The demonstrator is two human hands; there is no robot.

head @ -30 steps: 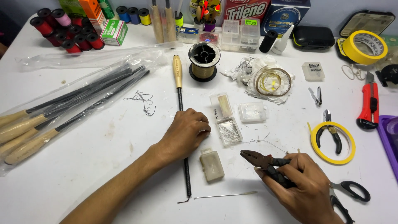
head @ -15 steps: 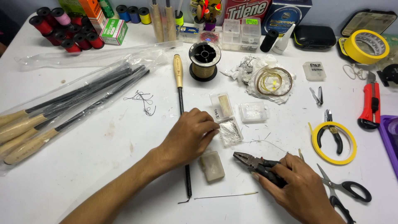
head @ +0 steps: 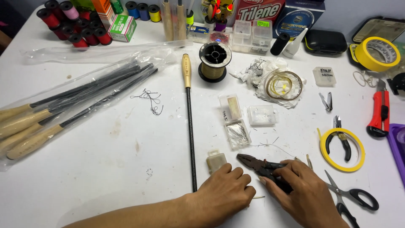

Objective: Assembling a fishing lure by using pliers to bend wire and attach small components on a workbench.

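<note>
R hand (head: 306,192) grips dark pliers (head: 257,164); L hand (head: 223,196) rests beside small clear box (head: 216,161).

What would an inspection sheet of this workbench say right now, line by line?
Surface: white table, lightly stained.
Job's things: pliers; small box; thin wire.
Clutter: rod, bagged rods, line spool, scissors, thread spools, yellow tape roll.
Grips: right hand holds the pliers; left hand rests palm-down beside the box, hold unclear.
Cables: nothing seen.
Surroundings: boxes along the far edge.

Bright, even overhead light, soft shadows, sharp focus throughout
</note>
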